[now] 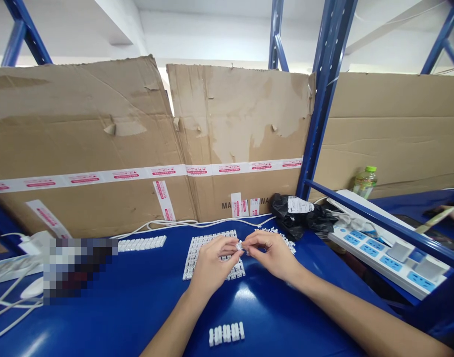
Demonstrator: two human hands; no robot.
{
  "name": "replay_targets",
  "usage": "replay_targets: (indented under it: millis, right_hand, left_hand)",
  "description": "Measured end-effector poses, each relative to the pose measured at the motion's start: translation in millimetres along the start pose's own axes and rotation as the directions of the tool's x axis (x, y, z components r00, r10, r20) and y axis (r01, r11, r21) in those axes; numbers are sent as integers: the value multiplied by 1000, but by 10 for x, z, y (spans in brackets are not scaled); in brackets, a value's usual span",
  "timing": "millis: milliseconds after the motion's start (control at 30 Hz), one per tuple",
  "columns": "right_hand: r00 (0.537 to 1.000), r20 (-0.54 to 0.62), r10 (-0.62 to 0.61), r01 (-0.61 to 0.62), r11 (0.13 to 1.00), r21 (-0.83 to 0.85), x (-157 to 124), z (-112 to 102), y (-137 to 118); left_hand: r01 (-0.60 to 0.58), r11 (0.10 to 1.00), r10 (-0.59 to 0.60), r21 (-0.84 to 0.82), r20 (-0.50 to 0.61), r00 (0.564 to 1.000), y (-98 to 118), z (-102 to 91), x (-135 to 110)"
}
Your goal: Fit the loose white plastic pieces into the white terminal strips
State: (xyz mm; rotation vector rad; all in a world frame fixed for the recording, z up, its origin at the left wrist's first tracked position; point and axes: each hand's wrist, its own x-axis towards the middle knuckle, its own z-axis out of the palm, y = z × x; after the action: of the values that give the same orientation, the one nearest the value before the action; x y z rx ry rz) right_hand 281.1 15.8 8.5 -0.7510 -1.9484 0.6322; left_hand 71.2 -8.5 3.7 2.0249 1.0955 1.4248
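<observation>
Between the fingertips of both hands is a small white plastic piece (239, 246), too small to name more closely. My left hand (216, 263) pinches it from the left, with thumb and forefinger closed. From the right, my right hand (269, 253) has its fingertips pressed together at the piece's edge; what they grip is hidden. Under and behind my left hand lies a flat grid of white plastic pieces (193, 258) in rows. Loose small white parts (289, 243) are scattered behind my right hand. Closer to me stands a short row of white pieces (227, 333).
Another row of white pieces (142, 243) lies at the back left, near white cables (11, 292). A black plastic bag (292, 223) sits by the blue post (325, 99). On the right are a power strip (383, 258) and a bottle (365, 183). Cardboard (242, 119) walls the back.
</observation>
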Motion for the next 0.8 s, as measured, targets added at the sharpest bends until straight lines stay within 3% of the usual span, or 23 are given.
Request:
replay_targets:
  millis: [800]
  right_hand:
    - [995, 12, 94, -95, 992, 81, -13, 1, 44]
  left_hand:
    - [-5, 1000, 5, 11, -15, 1000, 21, 0, -12]
